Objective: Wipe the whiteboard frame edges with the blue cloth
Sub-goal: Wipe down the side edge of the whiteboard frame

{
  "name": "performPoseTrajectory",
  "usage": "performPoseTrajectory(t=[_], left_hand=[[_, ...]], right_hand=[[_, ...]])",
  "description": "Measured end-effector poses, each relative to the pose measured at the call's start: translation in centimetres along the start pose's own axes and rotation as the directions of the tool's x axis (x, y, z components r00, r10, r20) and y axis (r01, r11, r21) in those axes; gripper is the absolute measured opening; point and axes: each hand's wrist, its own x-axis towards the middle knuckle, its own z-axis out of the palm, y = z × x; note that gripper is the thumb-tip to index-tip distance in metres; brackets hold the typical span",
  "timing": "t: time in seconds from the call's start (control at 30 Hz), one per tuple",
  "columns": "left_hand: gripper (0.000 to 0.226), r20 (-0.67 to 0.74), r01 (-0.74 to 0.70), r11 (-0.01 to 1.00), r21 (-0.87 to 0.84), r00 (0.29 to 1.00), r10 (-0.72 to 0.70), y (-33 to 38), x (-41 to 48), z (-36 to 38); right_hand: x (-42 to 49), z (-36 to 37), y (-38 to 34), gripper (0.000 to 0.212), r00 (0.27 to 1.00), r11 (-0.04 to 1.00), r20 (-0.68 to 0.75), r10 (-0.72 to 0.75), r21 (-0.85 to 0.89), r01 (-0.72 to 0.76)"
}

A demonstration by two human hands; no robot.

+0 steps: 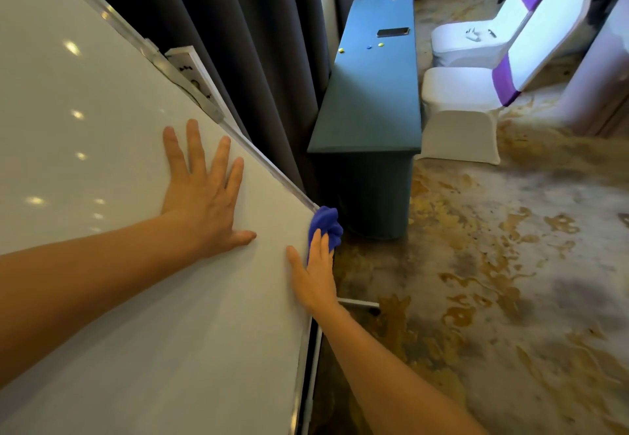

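The whiteboard point(102, 169) fills the left half of the head view, tilted, with a thin metal frame edge point(269, 162) running down to a lower right corner. My left hand point(204, 193) lies flat on the board surface, fingers spread, holding nothing. My right hand point(315, 274) grips the board's right edge just below that corner, thumb on the board face, fingers wrapped over the blue cloth point(326, 225). The bunched cloth is pressed against the corner of the frame.
Dark grey curtains point(245, 43) hang behind the board. A long teal-covered table point(371, 101) with a phone point(392, 32) and small magnets stands to the right. White-covered chairs point(459, 101) with purple sashes sit beyond it. A board stand foot point(360, 304) rests on patterned carpet.
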Motion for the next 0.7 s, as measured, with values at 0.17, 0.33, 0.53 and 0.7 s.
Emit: performPoseTrajectory(t=[0.17, 0.33, 0.53, 0.7], left_hand=[[0.126, 0.012, -0.055, 0.998, -0.008, 0.998, 0.055, 1.2, -1.9, 0.5], [0.12, 0.031, -0.101, 0.995, -0.012, 0.994, 0.101, 2.7, -5.6, 0.2], [0.12, 0.097, -0.101, 0.994, -0.03, 0.99, 0.103, 4.8, -9.0, -0.1], [0.116, 0.057, -0.142, 0.989, -0.035, 0.988, 0.144, 5.5, -11.4, 0.5]], right_hand=[[-10.1, 5.3, 5.1, 0.089, 0.999, 0.998, 0.04, -0.003, 0.067, 0.0], [-5.3, 3.7, 2.0, 0.085, 0.99, 0.987, -0.133, 0.046, 0.158, -0.025], [-2.1, 1.2, 0.2, 0.052, 0.967, 0.913, -0.196, 0.165, 0.402, -0.074], [-20.6, 9.1, 8.5, 0.065, 0.978, 0.957, -0.135, 0.156, 0.266, -0.116]])
